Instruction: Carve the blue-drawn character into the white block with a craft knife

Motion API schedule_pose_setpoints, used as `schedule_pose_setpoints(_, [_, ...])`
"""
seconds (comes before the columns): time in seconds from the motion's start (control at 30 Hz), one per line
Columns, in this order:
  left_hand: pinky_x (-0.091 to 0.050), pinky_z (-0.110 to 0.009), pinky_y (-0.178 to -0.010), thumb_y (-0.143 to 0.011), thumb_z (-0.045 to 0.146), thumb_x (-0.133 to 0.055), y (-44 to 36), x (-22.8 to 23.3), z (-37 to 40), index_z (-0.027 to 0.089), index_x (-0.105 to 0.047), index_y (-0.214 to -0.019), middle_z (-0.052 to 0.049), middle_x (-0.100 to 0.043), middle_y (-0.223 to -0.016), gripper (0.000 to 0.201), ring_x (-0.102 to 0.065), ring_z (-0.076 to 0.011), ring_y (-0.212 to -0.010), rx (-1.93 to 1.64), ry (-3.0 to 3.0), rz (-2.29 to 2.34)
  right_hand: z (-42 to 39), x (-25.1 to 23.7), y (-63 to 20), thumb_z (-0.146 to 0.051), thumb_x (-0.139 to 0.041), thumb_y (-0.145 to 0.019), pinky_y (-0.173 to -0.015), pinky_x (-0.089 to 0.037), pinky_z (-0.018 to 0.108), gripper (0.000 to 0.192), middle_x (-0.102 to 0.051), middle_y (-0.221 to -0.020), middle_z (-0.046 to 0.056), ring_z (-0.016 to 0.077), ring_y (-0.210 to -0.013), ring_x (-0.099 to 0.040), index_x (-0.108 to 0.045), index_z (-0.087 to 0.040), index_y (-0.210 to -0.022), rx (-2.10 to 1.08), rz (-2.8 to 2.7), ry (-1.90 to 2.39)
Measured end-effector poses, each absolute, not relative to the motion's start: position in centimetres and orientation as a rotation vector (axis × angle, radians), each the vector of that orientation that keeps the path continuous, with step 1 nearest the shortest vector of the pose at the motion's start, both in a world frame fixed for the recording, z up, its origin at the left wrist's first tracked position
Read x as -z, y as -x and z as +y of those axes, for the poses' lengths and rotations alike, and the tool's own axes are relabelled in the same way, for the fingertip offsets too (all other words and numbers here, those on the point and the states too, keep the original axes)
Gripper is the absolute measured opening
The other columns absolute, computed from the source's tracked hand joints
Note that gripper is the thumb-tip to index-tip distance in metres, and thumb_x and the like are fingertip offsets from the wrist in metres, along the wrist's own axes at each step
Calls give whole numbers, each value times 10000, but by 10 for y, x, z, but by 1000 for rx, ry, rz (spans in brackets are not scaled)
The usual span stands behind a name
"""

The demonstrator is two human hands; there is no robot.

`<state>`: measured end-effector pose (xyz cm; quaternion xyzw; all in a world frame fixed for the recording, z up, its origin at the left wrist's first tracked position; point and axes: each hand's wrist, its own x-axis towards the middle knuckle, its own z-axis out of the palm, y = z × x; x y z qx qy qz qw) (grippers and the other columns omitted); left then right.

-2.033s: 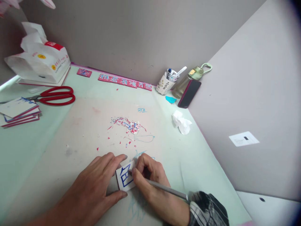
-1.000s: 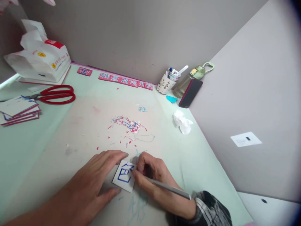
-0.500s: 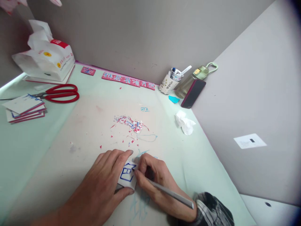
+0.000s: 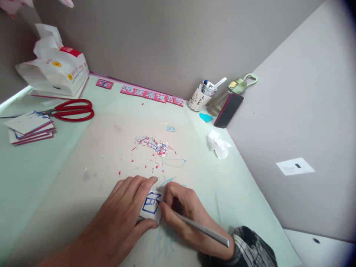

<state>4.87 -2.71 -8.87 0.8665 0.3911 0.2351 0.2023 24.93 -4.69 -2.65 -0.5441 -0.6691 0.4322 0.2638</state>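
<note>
White block on the counter, low in the view between the two hands, its face bearing a blue character. The step in hand is judged to be cutting along the inked strokes: the dark tip of a grey tool stands at the character's right side, though whether it bites into the surface cannot be told. The next move appears to call for a steady block and a short, controlled stroke that respects the blue line.

Left hand: laid low, palm down, grasping the block from its left; the thumb lies at the lower edge, the forefinger arches past the upper edge, and the other fingers fold behind. Right hand: grasping the tool like a pen, fingers curled, its side resting on the counter; the shaft slants back over the wrist toward the dark sleeve.

Beyond the hands: red and white scraps; at the back edge, red tiles with pale characters; far left, red-handled scissors beside stacked cards.
</note>
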Motion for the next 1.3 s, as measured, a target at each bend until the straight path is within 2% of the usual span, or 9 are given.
schedule_pose_setpoints(0.17, [-522,-482,-935,-799,226,-762,-50,86,-26,293,-352,-1426,-67,-652,-1251,752,-637,-322,-1103,-652,-2432,1089,-47,27,-249,-182,-530,-896,-595,-324,273,200,-450,-675,-48,129,-626,-397,-401,-238,-754,-1153,-1832,1467])
schedule_pose_setpoints(0.33, [-551,-542,-898,-717,217,-783,-56,83,-28,243,-365,-1413,-109,-640,-1221,812,-638,-353,-1066,-665,-2477,1113,-47,29,-248,-172,-546,-878,-594,-324,262,194,-450,-681,-52,121,-625,-398,-408,-236,-756,-1174,-1802,1455])
schedule_pose_setpoints(0.53, [-576,-550,-902,-771,134,-593,-59,78,-29,192,-361,-1428,-150,-616,-1239,699,-641,-350,-1113,-720,-2492,1115,-46,27,-250,-182,-548,-885,-601,-321,263,191,-441,-682,-60,114,-617,-372,-415,-233,-758,-1177,-1765,1470])
schedule_pose_setpoints(0.63, [-580,-527,-926,-791,123,-520,-54,78,-27,216,-354,-1429,-126,-644,-1254,666,-657,-324,-1126,-707,-2466,1086,-45,27,-254,-174,-568,-876,-601,-325,259,196,-443,-694,-57,113,-626,-384,-421,-231,-760,-1196,-1788,1471])
schedule_pose_setpoints(0.83, [-571,-482,-957,-773,106,-493,-46,77,-25,267,-372,-1431,-66,-673,-1289,688,-658,-296,-1169,-676,-2401,1111,-40,31,-260,-168,-599,-874,-575,-331,243,208,-452,-701,-55,109,-623,-389,-432,-231,-766,-1270,-1787,1419])
schedule_pose_setpoints(1.03, [-581,-472,-924,-803,175,-600,-49,81,-21,273,-384,-1423,-69,-699,-1266,663,-685,-309,-1133,-709,-2457,1114,-42,36,-260,-170,-601,-870,-561,-320,238,213,-450,-701,-54,105,-615,-380,-427,-231,-764,-1250,-1781,1402])
schedule_pose_setpoints(1.3, [-562,-451,-964,-852,181,-576,-44,87,-19,303,-385,-1406,-37,-701,-1284,599,-675,-284,-1172,-679,-2368,1118,-40,36,-264,-199,-604,-882,-562,-321,250,239,-446,-684,-56,111,-627,-367,-417,-232,-736,-1400,-1612,1359])
